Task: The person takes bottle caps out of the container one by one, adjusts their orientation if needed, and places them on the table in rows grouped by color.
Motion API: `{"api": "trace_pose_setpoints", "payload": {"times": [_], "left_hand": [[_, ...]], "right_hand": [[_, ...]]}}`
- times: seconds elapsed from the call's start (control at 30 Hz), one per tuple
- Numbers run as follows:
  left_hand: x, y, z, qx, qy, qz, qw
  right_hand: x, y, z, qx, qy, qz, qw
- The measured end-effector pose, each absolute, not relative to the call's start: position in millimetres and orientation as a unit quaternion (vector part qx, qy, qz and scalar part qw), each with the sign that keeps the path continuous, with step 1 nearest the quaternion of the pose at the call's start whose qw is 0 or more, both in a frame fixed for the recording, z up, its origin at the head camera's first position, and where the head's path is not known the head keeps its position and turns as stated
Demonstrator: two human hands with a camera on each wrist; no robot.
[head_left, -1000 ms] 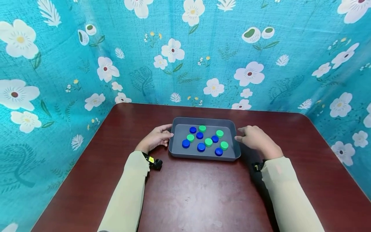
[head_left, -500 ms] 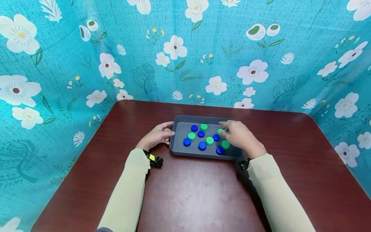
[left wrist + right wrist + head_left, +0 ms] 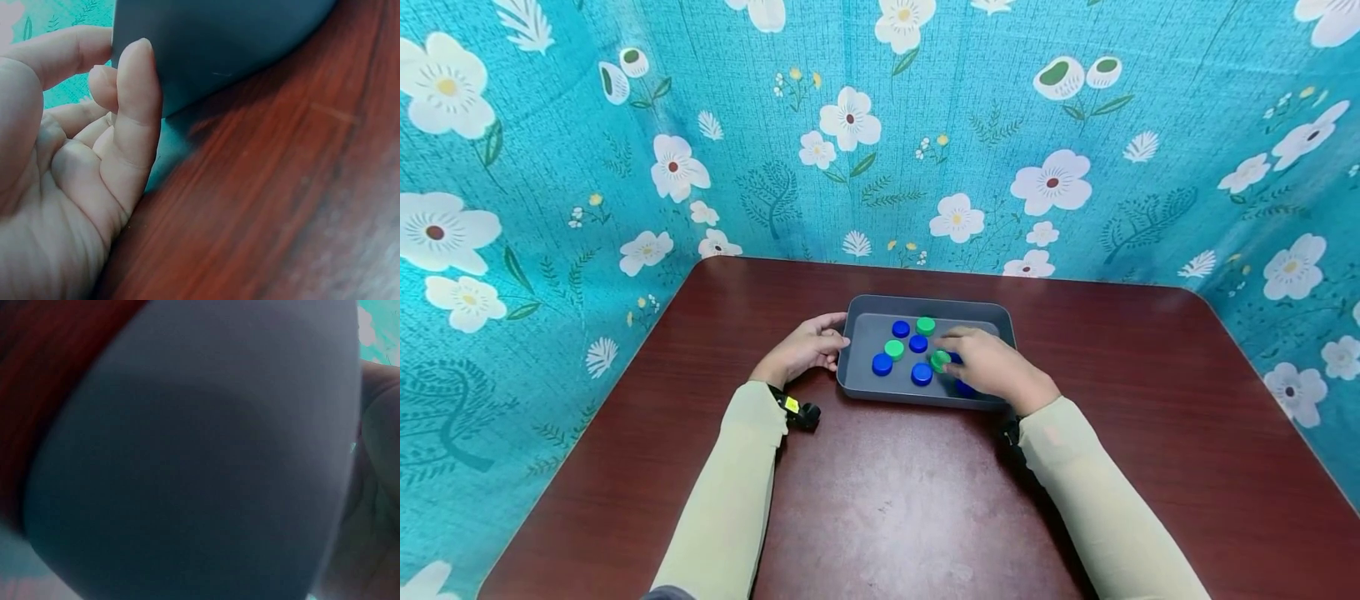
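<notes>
A dark grey rectangular tray (image 3: 880,310) holds several blue and green round plastic bottle caps. My left hand (image 3: 805,346) grips its left wall, with the thumb at the rim; the left wrist view shows curled fingers (image 3: 134,100) against the wall's outside. Over the tray's right half is my right hand (image 3: 992,364), its thumb and fingertips spread around a green cap (image 3: 940,361) without a visible pinch. A blue cap (image 3: 964,387) shows partly beneath that hand, which hides the caps farther right. In the right wrist view the tray's outer wall (image 3: 187,462) covers most of the hand.
The tray stands on a dark red-brown wooden table (image 3: 880,500). Behind and beside the table hangs a turquoise floral curtain (image 3: 880,125). Left of the right hand lie a blue cap (image 3: 922,374) and another green cap (image 3: 893,349).
My right hand has moved left from beside the tray's right edge to over the caps, covering those on the right. My left hand keeps its hold on the tray.
</notes>
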State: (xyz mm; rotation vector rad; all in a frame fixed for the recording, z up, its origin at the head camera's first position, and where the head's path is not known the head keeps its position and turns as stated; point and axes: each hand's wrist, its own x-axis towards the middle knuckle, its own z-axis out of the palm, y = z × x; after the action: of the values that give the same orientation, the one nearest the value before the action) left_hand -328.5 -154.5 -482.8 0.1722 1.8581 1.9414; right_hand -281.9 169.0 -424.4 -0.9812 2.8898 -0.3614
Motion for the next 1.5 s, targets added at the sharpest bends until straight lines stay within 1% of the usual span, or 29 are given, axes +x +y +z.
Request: {"api": "trace_pose_setpoints", "payload": {"times": [0.17, 0.33, 0.83, 1.17, 1.37, 1.5], "left_hand": [[-328, -153, -482, 0.062, 0.675, 0.699, 0.227], [-327, -153, -483, 0.055, 0.678, 0.695, 0.231], [-328, -155, -484, 0.057, 0.683, 0.692, 0.226], [-334, -154, -480, 0.062, 0.687, 0.689, 0.222], [-332, -155, -481, 0.054, 0.685, 0.691, 0.225], [-331, -155, -484, 0.062, 0.682, 0.694, 0.223]], "right_hand": [[-284, 168, -433, -0.329, 0.936, -0.12, 0.037], [-285, 168, -438, -0.32, 0.938, -0.133, 0.023], [-288, 171, -442, -0.312, 0.942, -0.117, 0.028], [-292, 171, -437, -0.292, 0.947, -0.133, 0.027], [-290, 169, -435, -0.29, 0.946, -0.142, 0.038], [-290, 171, -437, -0.289, 0.946, -0.142, 0.034]]}}
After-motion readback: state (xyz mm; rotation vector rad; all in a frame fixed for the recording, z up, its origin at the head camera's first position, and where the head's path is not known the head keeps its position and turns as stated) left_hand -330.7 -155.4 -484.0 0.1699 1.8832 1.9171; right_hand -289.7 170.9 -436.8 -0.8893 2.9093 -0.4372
